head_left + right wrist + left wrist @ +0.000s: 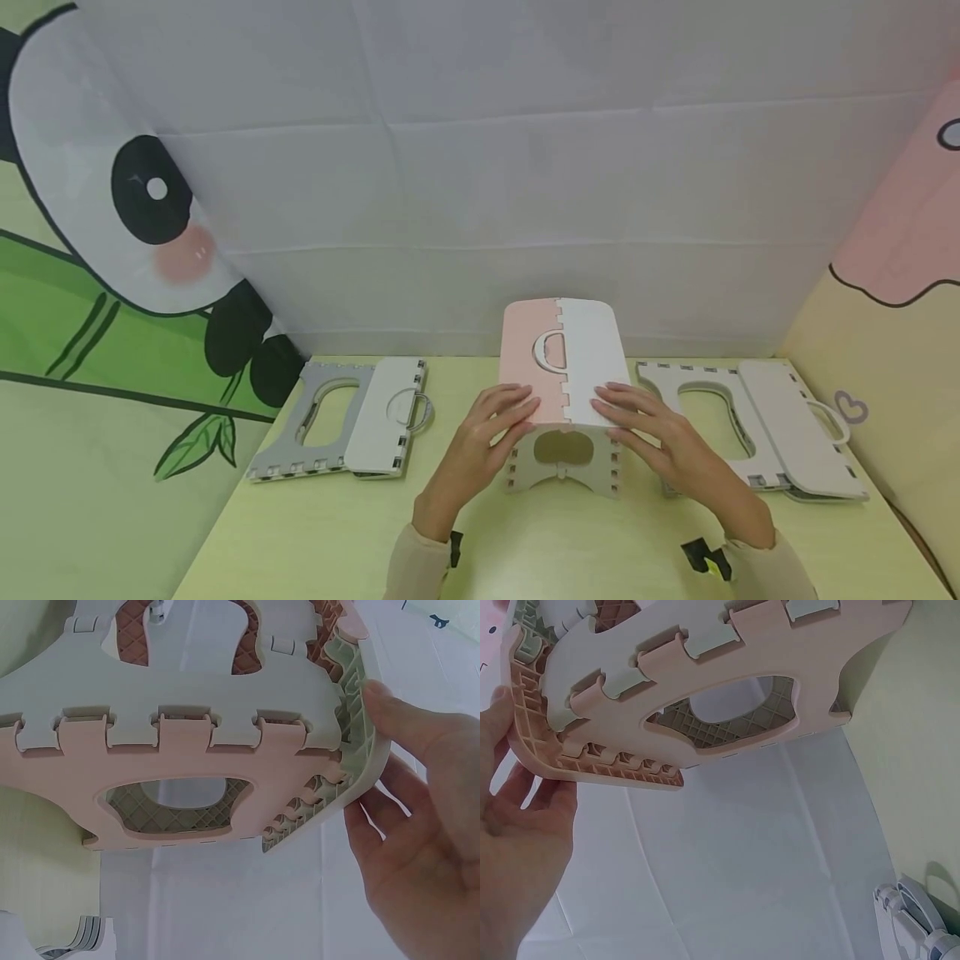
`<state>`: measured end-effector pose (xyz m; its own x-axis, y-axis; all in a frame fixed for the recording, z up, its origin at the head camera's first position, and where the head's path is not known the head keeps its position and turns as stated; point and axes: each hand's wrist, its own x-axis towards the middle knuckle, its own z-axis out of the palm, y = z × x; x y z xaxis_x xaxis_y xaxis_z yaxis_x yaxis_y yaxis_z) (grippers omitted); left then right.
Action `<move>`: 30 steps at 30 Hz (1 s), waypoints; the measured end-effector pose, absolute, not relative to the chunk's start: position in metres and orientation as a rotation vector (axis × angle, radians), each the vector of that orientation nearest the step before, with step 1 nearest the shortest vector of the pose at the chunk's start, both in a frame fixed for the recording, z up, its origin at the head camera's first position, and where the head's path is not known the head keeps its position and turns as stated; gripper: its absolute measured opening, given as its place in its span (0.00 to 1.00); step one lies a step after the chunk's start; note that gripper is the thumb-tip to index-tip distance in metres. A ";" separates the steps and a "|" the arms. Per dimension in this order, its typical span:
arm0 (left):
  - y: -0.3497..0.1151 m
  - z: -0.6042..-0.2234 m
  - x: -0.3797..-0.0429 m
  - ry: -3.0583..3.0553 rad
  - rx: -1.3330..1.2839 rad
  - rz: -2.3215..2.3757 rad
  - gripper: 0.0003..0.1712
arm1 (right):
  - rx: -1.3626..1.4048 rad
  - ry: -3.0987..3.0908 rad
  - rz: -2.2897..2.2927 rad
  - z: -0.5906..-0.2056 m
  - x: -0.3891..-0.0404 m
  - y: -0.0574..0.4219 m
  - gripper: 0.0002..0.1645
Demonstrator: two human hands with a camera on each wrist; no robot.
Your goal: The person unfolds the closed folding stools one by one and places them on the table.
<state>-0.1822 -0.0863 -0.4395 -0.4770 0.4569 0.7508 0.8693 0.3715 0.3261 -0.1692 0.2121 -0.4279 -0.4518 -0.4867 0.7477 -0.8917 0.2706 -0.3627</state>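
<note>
On tabletop (555,554), lower frame: folded white stool (798,433) at right, folded gray-and-white stool (378,417) at left, unfolded pink-and-white stool (592,342) right of center. Gripped by near corners with left hand (478,435) and right hand (667,433), both half-closed, fingers on top, thumbs at edge.

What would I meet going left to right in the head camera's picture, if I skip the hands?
Panda picture → folded gray and white stool → pink and white stool → folded white stool → pink drawing on the wall.
</note>
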 end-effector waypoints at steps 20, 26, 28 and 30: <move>-0.081 -0.440 -0.189 -2.120 -1.097 -0.995 0.22 | 1.213 -2.136 1.089 -0.427 -0.174 0.215 0.29; -0.081 -0.440 -0.189 -2.144 -1.082 -1.018 0.22 | 1.222 -2.127 1.063 -0.429 -0.178 0.215 0.31; -0.081 -0.439 -0.190 -2.150 -1.079 -1.020 0.22 | 1.211 -2.146 1.060 -0.429 -0.178 0.215 0.33; -0.081 -0.439 -0.190 -2.155 -1.075 -1.023 0.22 | 1.198 -2.165 1.051 -0.428 -0.177 0.215 0.37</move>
<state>-0.1896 -0.0815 -0.4391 -0.5505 0.4350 0.7126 0.8271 0.4002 0.3947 -0.1773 0.2155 -0.4278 -0.5222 -0.5102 0.6833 -0.8525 0.3327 -0.4031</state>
